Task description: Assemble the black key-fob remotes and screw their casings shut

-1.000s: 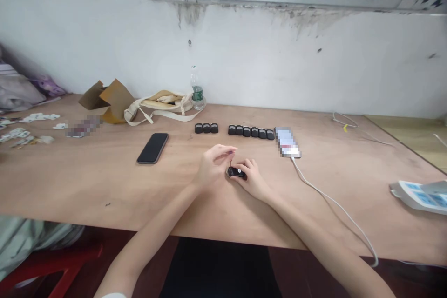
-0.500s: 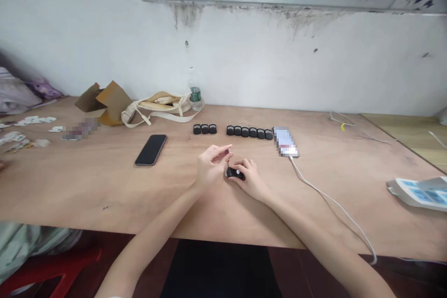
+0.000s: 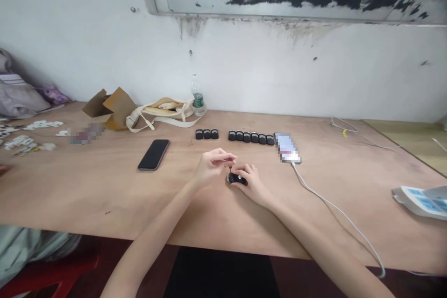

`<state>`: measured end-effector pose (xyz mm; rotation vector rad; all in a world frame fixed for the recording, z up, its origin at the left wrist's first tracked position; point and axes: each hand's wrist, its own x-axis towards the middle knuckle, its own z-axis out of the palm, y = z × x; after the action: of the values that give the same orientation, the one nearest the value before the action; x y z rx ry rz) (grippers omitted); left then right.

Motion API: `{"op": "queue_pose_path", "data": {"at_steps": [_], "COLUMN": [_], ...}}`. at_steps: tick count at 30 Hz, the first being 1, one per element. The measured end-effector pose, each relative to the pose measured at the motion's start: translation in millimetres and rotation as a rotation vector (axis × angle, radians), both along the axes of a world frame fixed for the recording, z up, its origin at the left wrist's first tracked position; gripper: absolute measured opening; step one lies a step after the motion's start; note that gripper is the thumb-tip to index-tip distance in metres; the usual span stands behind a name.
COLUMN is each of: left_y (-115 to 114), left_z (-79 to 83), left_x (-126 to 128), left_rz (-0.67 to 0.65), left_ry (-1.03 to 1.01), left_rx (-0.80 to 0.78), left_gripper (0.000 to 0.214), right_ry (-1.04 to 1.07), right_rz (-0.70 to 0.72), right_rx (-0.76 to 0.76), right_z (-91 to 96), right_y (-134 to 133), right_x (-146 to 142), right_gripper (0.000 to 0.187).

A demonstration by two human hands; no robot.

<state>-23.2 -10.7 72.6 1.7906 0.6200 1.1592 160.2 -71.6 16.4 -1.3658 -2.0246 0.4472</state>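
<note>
A small black device (image 3: pixel 239 179) with a white round spot lies on the table, pinned there by my right hand (image 3: pixel 254 184), its fingers and thumb closed around the near and far sides. My left hand (image 3: pixel 213 165) is just above the device's left end. Its fingers pinch the top of a thin screwdriver (image 3: pixel 230 170) that stands upright with its tip against the device; a bit of red handle shows below the fingertips. The tip's exact contact point is too small to make out.
Beyond my hands stand two rows of black devices, one of three (image 3: pixel 206 134) and a longer one (image 3: pixel 250 137). A dark phone (image 3: pixel 153 154) lies left; a charging phone (image 3: pixel 288 148) with a white cable (image 3: pixel 330 200) lies right. Behind are a bag (image 3: pixel 164 107) and bottle (image 3: pixel 198 102).
The view has tilted up slightly, so everything sits lower. My left fingers have shifted over the top of the screwdriver, covering more of its handle. My right hand keeps its hold on the device.
</note>
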Motion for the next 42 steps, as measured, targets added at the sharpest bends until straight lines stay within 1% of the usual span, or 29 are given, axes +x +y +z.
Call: {"op": "queue_pose_path", "data": {"at_steps": [2,5,8,11,13,16,19,23,29,31,35,37,39,42], "left_y": [-0.9,-7.5,-17.1,-23.7,-24.8,-23.1,-20.1,-16.5,-7.3,-2.7,8.1,12.8,15.6,14.5], "left_z": [-1.7,-2.9,-2.8,-6.0,-10.0,-15.1,-15.5,-10.0,-0.5,2.4,8.8,11.2,11.5,6.6], "left_x": [1.0,6.1,12.3,16.6,18.4,20.6,22.0,21.4,16.0,12.9,5.8,3.5,3.3,6.9], "left_rz": [0.0,0.044,0.141,0.252,0.294,0.337,0.371,0.319,0.184,0.114,-0.06,-0.124,-0.14,-0.059], "left_ry": [-0.005,-0.019,0.004,0.019,0.012,-0.006,-0.036,-0.051,-0.032,-0.024,0.02,0.042,0.062,0.038], "left_rx": [0.0,0.005,0.084,0.165,0.148,0.069,0.0,-0.091,-0.153,-0.172,-0.154,-0.159,-0.165,-0.162], "left_gripper": [0.015,0.017,0.019,0.022,0.021,0.025,0.028,0.018,0.016,0.017,0.019,0.02,0.019,0.019], "right_ry": [-0.018,-0.045,-0.055,-0.044,-0.039,-0.043,-0.029,-0.002,-0.006,-0.021,-0.058,-0.069,-0.071,-0.076], "right_rz": [-0.003,-0.037,-0.052,-0.049,-0.041,-0.028,-0.024,-0.017,-0.015,-0.021,-0.009,-0.004,-0.012,-0.041], "right_rx": [0.005,0.023,0.037,0.045,0.046,0.047,0.035,0.014,0.012,0.018,0.024,0.024,0.023,0.019], "right_z": [-0.8,-1.9,-2.1,-1.7,-1.6,-2.2,-3.5,-7.5,-14.0,-13.8,-10.8,-9.2,-7.9,-6.5], "right_y": [0.6,0.9,0.3,-0.8,-1.3,-1.5,-0.8,2.2,7.2,7.4,6.0,5.1,4.1,2.9], "right_x": [0.5,0.1,-1.4,-2.3,-2.3,-1.7,-0.8,1.4,3.8,3.9,3.6,3.2,2.4,0.8], "right_gripper": [0.022,0.021,0.024,0.026,0.024,0.019,0.018,0.02,0.024,0.026,0.028,0.027,0.026,0.023]}}
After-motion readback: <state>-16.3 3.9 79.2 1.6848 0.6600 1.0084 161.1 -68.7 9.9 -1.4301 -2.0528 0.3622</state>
